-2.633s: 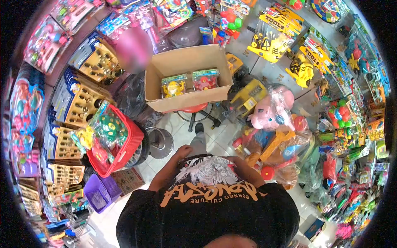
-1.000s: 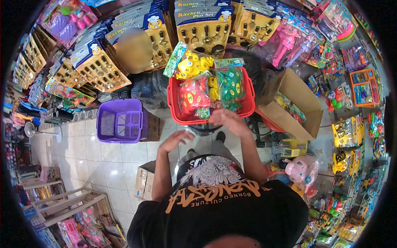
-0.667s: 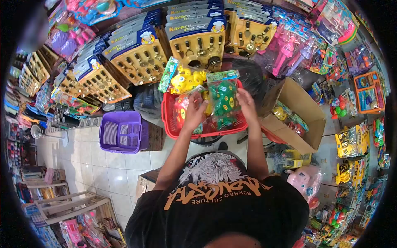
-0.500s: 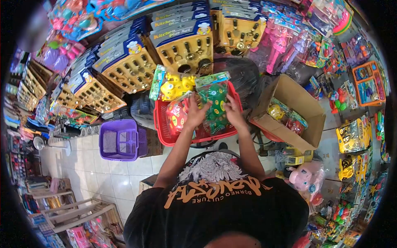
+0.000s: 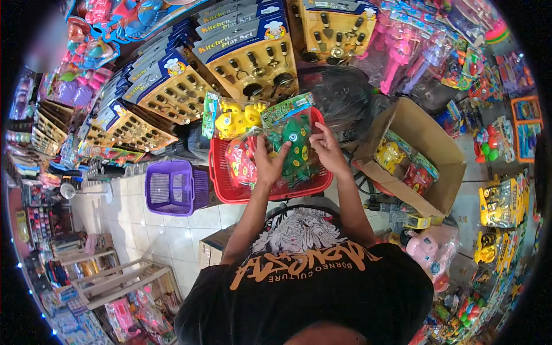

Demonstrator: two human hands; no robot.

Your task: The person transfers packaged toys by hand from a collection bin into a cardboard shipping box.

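Observation:
A red plastic basket in front of me holds bagged toy frogs. Inside it, the green spotted toy frog lies in clear plastic with a printed header card, and a red one sits to its left. A yellow toy frog in its packet rests along the basket's far side. My left hand lies where the red and green packets meet, thumb spread from the fingers over the green one. By the right edge of the green packet, my right hand has its fingers apart and slightly bent, gripping nothing.
To the right stands an open cardboard box with yellow and red packaged frogs inside. A purple basket is on the tiled floor at left. Kitchen play sets line the far side. A bagged pink toy lies near my right elbow.
My right hand has lifted slightly off the green frog's packet, its fingers now raised at the edge. My left hand stays between the red and green packets. The whole view has shifted a little.

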